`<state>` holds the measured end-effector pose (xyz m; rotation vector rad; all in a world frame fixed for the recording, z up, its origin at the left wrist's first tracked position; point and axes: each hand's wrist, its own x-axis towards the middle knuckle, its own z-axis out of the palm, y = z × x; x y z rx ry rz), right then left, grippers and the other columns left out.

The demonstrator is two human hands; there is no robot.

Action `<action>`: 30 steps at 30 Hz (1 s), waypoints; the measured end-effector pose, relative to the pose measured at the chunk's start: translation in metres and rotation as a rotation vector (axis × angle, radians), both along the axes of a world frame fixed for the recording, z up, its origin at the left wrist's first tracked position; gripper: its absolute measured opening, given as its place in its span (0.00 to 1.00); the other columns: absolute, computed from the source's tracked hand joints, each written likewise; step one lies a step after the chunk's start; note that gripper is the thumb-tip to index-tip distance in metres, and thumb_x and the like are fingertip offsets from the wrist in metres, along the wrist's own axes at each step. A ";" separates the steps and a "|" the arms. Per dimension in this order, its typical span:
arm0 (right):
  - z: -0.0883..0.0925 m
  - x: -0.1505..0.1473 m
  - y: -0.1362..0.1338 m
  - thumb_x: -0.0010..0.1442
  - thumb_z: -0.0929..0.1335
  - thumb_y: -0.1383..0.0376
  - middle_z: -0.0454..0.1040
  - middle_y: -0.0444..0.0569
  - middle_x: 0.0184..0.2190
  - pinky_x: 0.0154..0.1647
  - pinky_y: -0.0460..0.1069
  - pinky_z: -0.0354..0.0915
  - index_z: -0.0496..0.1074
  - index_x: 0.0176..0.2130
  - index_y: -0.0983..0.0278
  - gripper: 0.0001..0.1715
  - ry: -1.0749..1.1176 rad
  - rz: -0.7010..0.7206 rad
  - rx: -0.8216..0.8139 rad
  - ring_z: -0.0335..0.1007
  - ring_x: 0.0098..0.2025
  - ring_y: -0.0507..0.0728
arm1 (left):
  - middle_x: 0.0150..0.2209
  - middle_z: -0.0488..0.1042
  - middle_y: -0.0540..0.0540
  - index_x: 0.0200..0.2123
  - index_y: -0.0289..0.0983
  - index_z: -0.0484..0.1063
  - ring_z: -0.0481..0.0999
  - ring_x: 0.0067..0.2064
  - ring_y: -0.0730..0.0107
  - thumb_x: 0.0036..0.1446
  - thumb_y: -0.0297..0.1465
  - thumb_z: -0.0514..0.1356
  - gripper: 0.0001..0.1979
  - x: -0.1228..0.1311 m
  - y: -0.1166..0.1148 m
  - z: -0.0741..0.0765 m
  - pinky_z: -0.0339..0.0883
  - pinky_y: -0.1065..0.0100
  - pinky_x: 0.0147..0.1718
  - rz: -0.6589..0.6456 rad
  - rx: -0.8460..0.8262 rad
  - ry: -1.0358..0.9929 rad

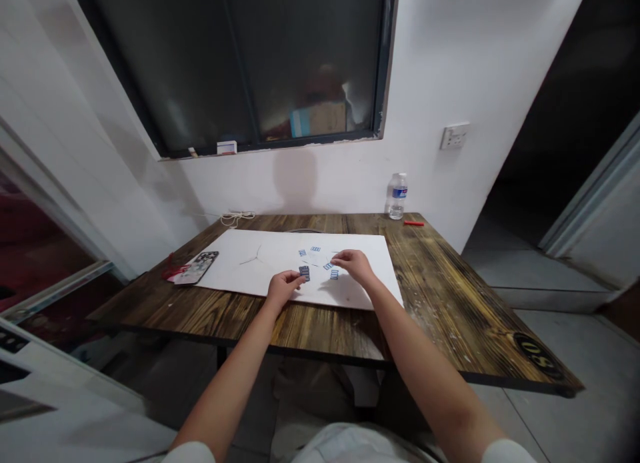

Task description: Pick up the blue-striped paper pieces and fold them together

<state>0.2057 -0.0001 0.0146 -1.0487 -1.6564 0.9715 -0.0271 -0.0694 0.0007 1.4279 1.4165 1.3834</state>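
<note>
My left hand (283,288) is closed in a pinch on a small dark card with light slots (305,273), held just over a white board (265,276). To its right, the fingers of my right hand (353,264) pinch a small blue-and-white piece (327,266) near the board's surface. Another such blue piece (335,274) lies right below those fingertips. Farther back on the board are two more, one blue piece (301,253) at the left and one blue piece (315,249) at the right. Short dark lines show between them, too fine to identify.
The board rests on a brown wooden table (440,303). A patterned phone-like object (203,266) overlaps its left end. Behind are a white cable (235,216), a water bottle (398,196) and a red pen (414,223). Thin dark lines (257,257) mark the board's left half.
</note>
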 end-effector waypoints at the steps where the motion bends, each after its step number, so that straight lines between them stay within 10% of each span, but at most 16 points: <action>1: 0.001 0.009 0.003 0.48 0.74 0.58 0.80 0.50 0.29 0.36 0.49 0.65 0.79 0.29 0.64 0.11 -0.117 -0.037 0.026 0.75 0.34 0.57 | 0.25 0.77 0.48 0.25 0.35 0.77 0.71 0.23 0.72 0.35 0.45 0.72 0.20 0.000 0.000 0.001 0.66 0.69 0.26 0.021 0.002 -0.006; 13: -0.008 0.019 0.005 0.38 0.80 0.58 0.79 0.50 0.39 0.37 0.47 0.64 0.81 0.39 0.60 0.25 -0.880 0.088 0.023 0.74 0.41 0.60 | 0.25 0.79 0.46 0.27 0.35 0.77 0.72 0.23 0.72 0.33 0.48 0.72 0.24 0.000 0.000 0.003 0.68 0.69 0.26 0.096 0.002 -0.009; 30: -0.007 0.015 0.000 0.39 0.78 0.67 0.77 0.46 0.32 0.30 0.45 0.57 0.75 0.34 0.63 0.18 -0.835 0.117 0.071 0.71 0.35 0.55 | 0.26 0.79 0.46 0.27 0.35 0.77 0.72 0.23 0.72 0.34 0.46 0.72 0.22 -0.002 0.001 0.000 0.68 0.68 0.26 0.086 0.001 -0.009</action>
